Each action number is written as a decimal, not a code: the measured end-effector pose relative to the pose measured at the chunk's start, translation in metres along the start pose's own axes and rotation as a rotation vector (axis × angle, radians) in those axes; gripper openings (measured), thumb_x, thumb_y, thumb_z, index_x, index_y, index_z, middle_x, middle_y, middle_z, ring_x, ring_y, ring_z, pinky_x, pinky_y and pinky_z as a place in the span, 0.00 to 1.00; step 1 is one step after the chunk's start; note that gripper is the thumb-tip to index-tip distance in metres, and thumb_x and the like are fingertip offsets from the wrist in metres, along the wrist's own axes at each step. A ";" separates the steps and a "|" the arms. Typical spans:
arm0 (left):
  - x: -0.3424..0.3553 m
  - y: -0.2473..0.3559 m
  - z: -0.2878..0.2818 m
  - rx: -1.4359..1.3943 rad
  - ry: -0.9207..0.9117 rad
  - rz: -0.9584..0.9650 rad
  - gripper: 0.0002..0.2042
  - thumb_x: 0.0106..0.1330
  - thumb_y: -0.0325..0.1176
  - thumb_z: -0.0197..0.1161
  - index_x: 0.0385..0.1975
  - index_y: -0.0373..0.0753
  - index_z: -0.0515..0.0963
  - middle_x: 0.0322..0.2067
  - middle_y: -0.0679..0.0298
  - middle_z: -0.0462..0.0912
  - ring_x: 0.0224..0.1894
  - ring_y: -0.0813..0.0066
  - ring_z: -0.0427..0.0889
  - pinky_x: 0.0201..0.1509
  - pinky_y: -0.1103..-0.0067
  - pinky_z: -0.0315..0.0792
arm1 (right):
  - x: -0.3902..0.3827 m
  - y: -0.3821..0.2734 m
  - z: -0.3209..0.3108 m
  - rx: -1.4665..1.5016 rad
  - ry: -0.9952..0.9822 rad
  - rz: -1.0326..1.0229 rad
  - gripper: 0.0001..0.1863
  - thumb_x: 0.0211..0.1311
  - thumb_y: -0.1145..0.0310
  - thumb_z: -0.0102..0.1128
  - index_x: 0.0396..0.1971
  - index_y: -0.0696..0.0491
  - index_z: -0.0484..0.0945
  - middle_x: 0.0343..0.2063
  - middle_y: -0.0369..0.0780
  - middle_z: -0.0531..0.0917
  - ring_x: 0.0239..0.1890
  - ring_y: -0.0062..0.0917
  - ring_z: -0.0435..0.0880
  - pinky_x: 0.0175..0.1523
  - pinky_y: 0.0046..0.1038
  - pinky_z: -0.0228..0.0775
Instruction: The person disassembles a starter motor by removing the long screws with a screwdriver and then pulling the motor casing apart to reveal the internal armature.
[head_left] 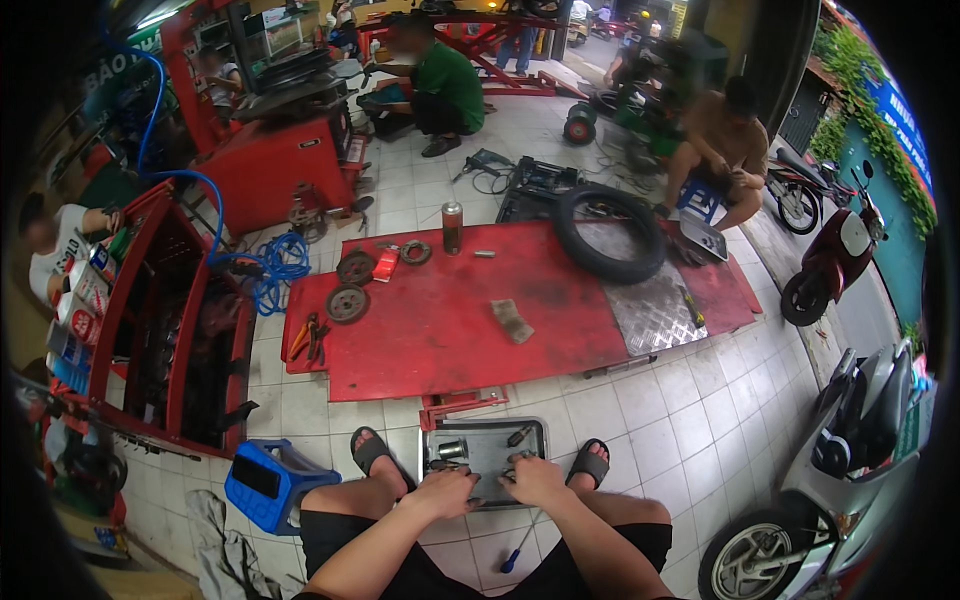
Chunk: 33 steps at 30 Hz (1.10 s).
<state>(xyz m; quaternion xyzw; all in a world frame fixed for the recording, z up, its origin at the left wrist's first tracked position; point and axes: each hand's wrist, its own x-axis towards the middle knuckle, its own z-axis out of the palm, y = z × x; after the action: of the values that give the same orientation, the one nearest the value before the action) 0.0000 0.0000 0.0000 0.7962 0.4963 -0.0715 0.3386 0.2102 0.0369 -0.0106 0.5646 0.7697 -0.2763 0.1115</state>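
Note:
A metal tray (543,455) rests on the tiles between my feet. My left hand (450,488) is over its left side, fingers curled on something I cannot make out, below a silver cylinder (451,448). My right hand (528,480) is over the right side, fingers also closed on something too small to name. A dark metal part (519,436) lies in the tray above it. A blue-handled screwdriver (517,555) lies below the tray.
A red platform (410,350) holds a tire (640,260), discs and pliers. A blue stool (265,485) and red tool cart (170,330) are left, parked scooters (830,270) right. Several people work around, including a green-shirted person (450,85).

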 end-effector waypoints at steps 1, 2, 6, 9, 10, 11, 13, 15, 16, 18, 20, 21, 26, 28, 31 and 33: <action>0.002 0.001 0.002 0.001 0.000 0.002 0.25 0.65 0.50 0.59 0.54 0.37 0.73 0.51 0.49 0.76 0.53 0.49 0.78 0.56 0.60 0.73 | -0.001 0.002 -0.001 -0.003 0.004 0.004 0.28 0.57 0.45 0.59 0.49 0.51 0.77 0.41 0.48 0.84 0.45 0.44 0.84 0.48 0.43 0.77; 0.004 0.003 0.003 0.002 0.001 0.004 0.25 0.65 0.50 0.59 0.54 0.36 0.73 0.50 0.49 0.76 0.53 0.49 0.78 0.55 0.60 0.73 | -0.002 0.005 -0.001 -0.006 0.007 0.007 0.28 0.57 0.45 0.59 0.48 0.52 0.77 0.40 0.48 0.84 0.45 0.44 0.84 0.48 0.43 0.78; 0.005 0.003 -0.005 0.023 -0.029 -0.004 0.27 0.65 0.51 0.58 0.55 0.36 0.72 0.52 0.49 0.76 0.54 0.49 0.77 0.57 0.60 0.73 | 0.003 0.004 -0.003 -0.014 0.007 0.010 0.28 0.57 0.44 0.59 0.48 0.52 0.77 0.40 0.49 0.84 0.44 0.44 0.84 0.48 0.43 0.78; 0.002 0.004 -0.007 0.033 -0.074 -0.030 0.30 0.65 0.52 0.58 0.59 0.36 0.70 0.55 0.49 0.74 0.56 0.49 0.76 0.60 0.61 0.71 | 0.001 0.001 -0.002 0.000 0.015 -0.003 0.29 0.57 0.44 0.59 0.48 0.52 0.77 0.39 0.50 0.84 0.44 0.45 0.84 0.48 0.43 0.78; 0.001 0.002 -0.005 0.033 -0.071 -0.027 0.30 0.65 0.52 0.59 0.59 0.36 0.70 0.55 0.49 0.74 0.56 0.49 0.76 0.60 0.61 0.71 | 0.000 0.000 -0.002 0.008 0.017 -0.007 0.29 0.56 0.44 0.59 0.48 0.52 0.77 0.39 0.50 0.85 0.44 0.45 0.84 0.48 0.43 0.77; 0.001 0.001 -0.004 0.035 -0.066 -0.024 0.30 0.65 0.52 0.59 0.59 0.36 0.70 0.55 0.49 0.74 0.56 0.49 0.76 0.60 0.61 0.71 | 0.000 -0.001 -0.003 0.015 0.020 -0.011 0.29 0.56 0.43 0.60 0.49 0.52 0.77 0.39 0.50 0.85 0.43 0.45 0.84 0.48 0.43 0.77; 0.002 0.001 -0.005 0.029 -0.057 -0.010 0.29 0.64 0.51 0.60 0.58 0.35 0.71 0.53 0.48 0.75 0.55 0.49 0.77 0.59 0.62 0.71 | -0.002 -0.006 -0.008 0.011 0.000 0.016 0.25 0.55 0.49 0.61 0.47 0.51 0.78 0.41 0.49 0.84 0.45 0.41 0.84 0.49 0.41 0.77; 0.008 0.002 -0.004 0.016 -0.052 0.006 0.29 0.64 0.51 0.60 0.58 0.35 0.71 0.53 0.48 0.75 0.55 0.50 0.76 0.59 0.62 0.71 | -0.003 -0.002 -0.010 -0.010 -0.019 0.030 0.25 0.55 0.49 0.61 0.47 0.51 0.79 0.41 0.49 0.84 0.45 0.42 0.84 0.48 0.41 0.78; 0.007 0.004 -0.005 -0.001 -0.050 0.000 0.29 0.63 0.50 0.61 0.57 0.34 0.71 0.52 0.48 0.76 0.56 0.50 0.76 0.59 0.62 0.71 | -0.003 -0.001 -0.008 -0.006 0.007 0.019 0.25 0.55 0.49 0.61 0.47 0.51 0.79 0.40 0.49 0.84 0.44 0.42 0.85 0.47 0.41 0.78; 0.006 0.003 -0.004 0.002 -0.042 -0.007 0.29 0.63 0.50 0.61 0.57 0.34 0.71 0.52 0.48 0.76 0.55 0.50 0.76 0.59 0.62 0.71 | -0.003 -0.003 -0.009 -0.006 0.004 0.017 0.25 0.55 0.48 0.61 0.47 0.51 0.79 0.40 0.49 0.84 0.44 0.42 0.85 0.47 0.41 0.78; 0.002 -0.002 -0.001 0.011 -0.025 -0.006 0.28 0.64 0.50 0.60 0.56 0.34 0.72 0.52 0.48 0.76 0.54 0.49 0.77 0.58 0.61 0.72 | -0.004 -0.010 -0.008 -0.003 -0.005 0.014 0.26 0.56 0.48 0.61 0.47 0.51 0.79 0.40 0.49 0.84 0.44 0.42 0.85 0.47 0.41 0.78; 0.001 -0.003 0.001 0.015 -0.007 0.002 0.27 0.64 0.49 0.60 0.56 0.34 0.72 0.51 0.48 0.77 0.53 0.49 0.78 0.56 0.61 0.73 | -0.003 -0.010 -0.008 -0.008 -0.012 0.012 0.26 0.56 0.48 0.61 0.48 0.51 0.79 0.40 0.49 0.84 0.44 0.42 0.85 0.47 0.41 0.78; 0.002 0.000 0.001 0.021 0.006 0.009 0.27 0.64 0.49 0.60 0.56 0.35 0.72 0.51 0.48 0.77 0.52 0.49 0.79 0.55 0.60 0.74 | -0.002 -0.005 -0.005 -0.017 -0.009 0.007 0.26 0.56 0.47 0.60 0.48 0.51 0.79 0.40 0.49 0.84 0.44 0.42 0.85 0.48 0.41 0.78; 0.001 0.000 0.000 0.016 0.016 0.013 0.27 0.64 0.49 0.60 0.56 0.35 0.72 0.51 0.49 0.77 0.52 0.49 0.79 0.55 0.60 0.74 | -0.004 -0.007 -0.006 -0.015 -0.011 0.008 0.26 0.56 0.47 0.60 0.47 0.51 0.79 0.41 0.49 0.84 0.45 0.42 0.85 0.48 0.41 0.77; 0.000 0.004 -0.008 0.005 -0.060 -0.021 0.30 0.64 0.52 0.59 0.58 0.34 0.71 0.53 0.48 0.75 0.55 0.48 0.76 0.60 0.61 0.71 | -0.005 -0.006 -0.007 -0.003 0.006 0.003 0.26 0.56 0.47 0.60 0.46 0.52 0.80 0.40 0.49 0.85 0.44 0.42 0.85 0.48 0.41 0.77; 0.001 0.003 -0.006 0.001 -0.054 -0.014 0.30 0.64 0.52 0.59 0.58 0.34 0.71 0.53 0.48 0.75 0.55 0.48 0.76 0.59 0.61 0.71 | -0.004 -0.005 -0.006 -0.009 0.008 -0.001 0.25 0.56 0.48 0.60 0.46 0.52 0.80 0.39 0.49 0.85 0.44 0.42 0.85 0.48 0.41 0.78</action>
<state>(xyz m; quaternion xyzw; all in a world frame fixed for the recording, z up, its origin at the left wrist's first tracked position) 0.0019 0.0037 0.0059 0.7909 0.4924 -0.0954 0.3507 0.2076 0.0360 -0.0018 0.5649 0.7716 -0.2706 0.1106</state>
